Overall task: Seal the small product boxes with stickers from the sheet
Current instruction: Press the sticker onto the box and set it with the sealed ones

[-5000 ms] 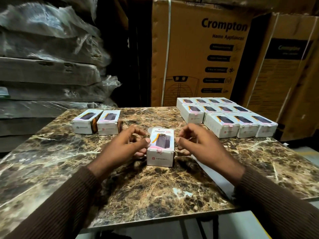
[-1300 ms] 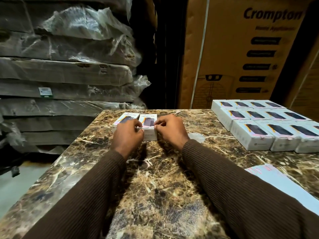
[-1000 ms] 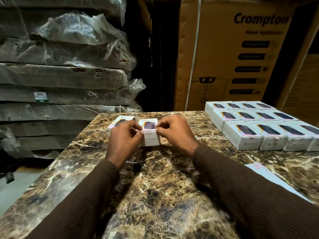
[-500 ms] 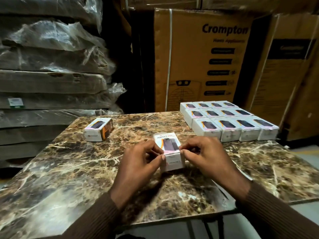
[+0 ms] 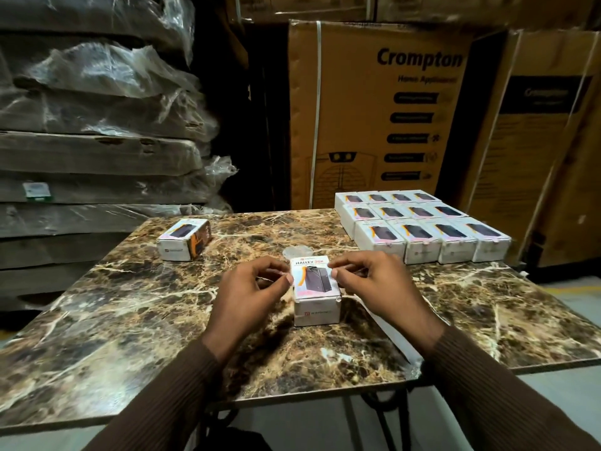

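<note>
A small white product box (image 5: 316,289) printed "HALLEY 20K" stands on the marble table (image 5: 130,320) in front of me. My left hand (image 5: 247,297) pinches its left side with thumb and fingers, and my right hand (image 5: 377,288) pinches its right side. The white sticker sheet (image 5: 388,336) lies under my right wrist, mostly hidden. One more small box (image 5: 183,239) lies at the far left of the table. A block of several like boxes (image 5: 419,226) stands in rows at the far right.
Large brown Crompton cartons (image 5: 383,115) stand behind the table. Plastic-wrapped flat packs (image 5: 97,141) are stacked at the left. The table's front edge runs just under my forearms, with black metal legs (image 5: 374,415) below.
Two boxes stood at the far left; both hands took one and brought it to the table's middle in front of me. The earlier sealed box no longer stands there.
</note>
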`<action>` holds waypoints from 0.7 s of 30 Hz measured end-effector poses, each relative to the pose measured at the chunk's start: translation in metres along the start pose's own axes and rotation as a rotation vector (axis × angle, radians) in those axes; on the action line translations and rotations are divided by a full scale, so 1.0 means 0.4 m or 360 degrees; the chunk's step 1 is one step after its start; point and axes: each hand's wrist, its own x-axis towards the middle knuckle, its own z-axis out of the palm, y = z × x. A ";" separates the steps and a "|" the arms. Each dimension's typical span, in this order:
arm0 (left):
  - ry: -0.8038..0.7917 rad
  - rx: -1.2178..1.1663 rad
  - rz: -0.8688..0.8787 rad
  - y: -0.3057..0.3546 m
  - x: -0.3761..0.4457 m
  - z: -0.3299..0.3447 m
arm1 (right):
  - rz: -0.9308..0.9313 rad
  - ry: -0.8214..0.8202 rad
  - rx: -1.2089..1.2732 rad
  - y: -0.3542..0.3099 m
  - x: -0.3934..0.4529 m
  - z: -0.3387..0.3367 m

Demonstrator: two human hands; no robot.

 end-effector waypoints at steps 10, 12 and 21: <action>-0.0202 0.0067 -0.0080 0.012 0.053 0.042 | 0.0027 -0.0194 -0.0263 -0.005 0.052 0.050; -0.0138 0.0036 0.0044 0.012 0.057 0.041 | -0.0037 -0.0084 -0.0169 -0.007 0.050 0.052; 0.0110 0.0528 0.0638 -0.031 0.014 0.049 | -0.0336 0.0132 -0.0233 -0.018 -0.025 0.099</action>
